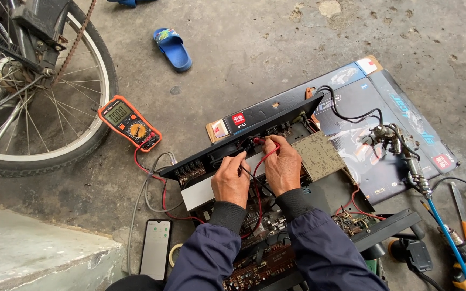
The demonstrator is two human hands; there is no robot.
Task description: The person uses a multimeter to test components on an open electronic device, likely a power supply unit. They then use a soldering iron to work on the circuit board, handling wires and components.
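Hands: L, R grips pinching probes inside amp chassis; front panel close.

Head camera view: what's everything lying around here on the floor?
amplifier: one, black, opened, centre
probes: two, red and black, at the hands
multimeter: one, orange, left of amplifier
phone: one, pale screen, bottom left
tape roll: one, beside phone
sandal: one, blue, top
bicycle wheel: one, left
cardboard box: one flattened, dark, right
screwdriver: one, orange handle, far right
left hand: holds a probe
right hand: holds a probe
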